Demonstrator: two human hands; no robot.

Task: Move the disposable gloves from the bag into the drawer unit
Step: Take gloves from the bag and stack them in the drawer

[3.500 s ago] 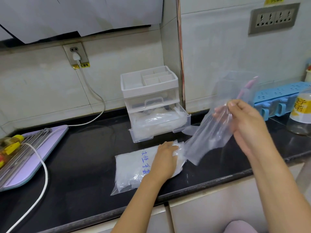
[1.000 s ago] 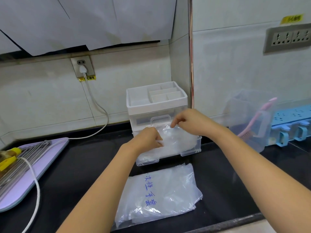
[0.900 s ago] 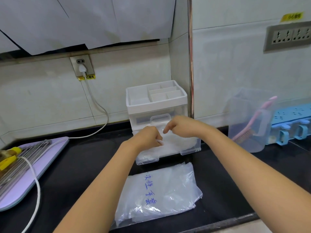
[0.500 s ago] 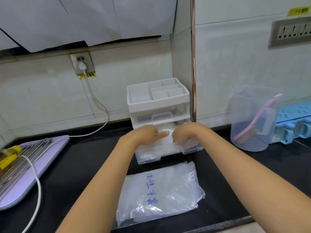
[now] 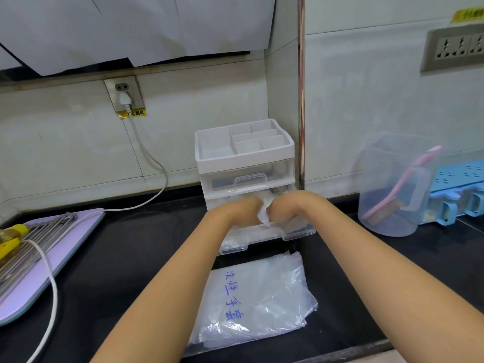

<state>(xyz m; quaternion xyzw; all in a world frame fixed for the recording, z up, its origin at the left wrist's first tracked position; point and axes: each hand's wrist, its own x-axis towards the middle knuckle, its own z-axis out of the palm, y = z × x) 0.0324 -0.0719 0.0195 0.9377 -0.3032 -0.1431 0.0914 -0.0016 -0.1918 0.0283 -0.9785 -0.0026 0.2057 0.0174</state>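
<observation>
Your left hand (image 5: 241, 210) curls knuckles-up on the disposable gloves (image 5: 264, 214), a crinkled wad of thin translucent film with no clear long axis. It is bunched just right of that hand, in the pulled-out clear plastic drawer (image 5: 298, 231). Your right hand (image 5: 285, 208) clenches the wad's far side. Nearer you than both hands, the glossy flat bag (image 5: 262, 305) lies lengthwise toward the drawer.

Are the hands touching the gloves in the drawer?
Touching. The head view shows the left hand and the right hand down in the open drawer, with the crumpled gloves bunched tight against both.
</observation>
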